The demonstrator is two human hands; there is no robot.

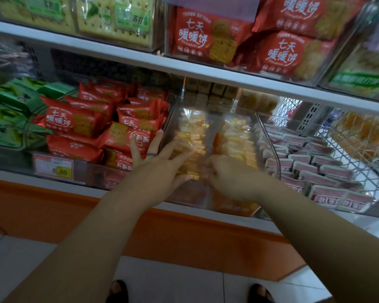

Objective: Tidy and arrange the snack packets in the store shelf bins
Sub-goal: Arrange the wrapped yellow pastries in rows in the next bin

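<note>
A clear plastic bin (175, 110) on the lower shelf holds stacked yellow snack packets (190, 136) in clear wrappers. My left hand (160, 165) reaches into its left side with fingers spread and straight, lying against the yellow packets and the bin's left wall. My right hand (225, 173) is in the same bin with fingers curled; they seem to pinch a clear-wrapped yellow packet (200, 171), though blur hides the grip. To the left, a bin of red biscuit packets (127, 125) lies jumbled.
Green packets (7, 114) fill the far-left bin; pink-wrapped packets (311, 165) fill the bin to the right. A price tag (53, 166) hangs on the red bin's front. The upper shelf (184, 68) overhangs with more bins. An orange base panel (184, 235) runs below.
</note>
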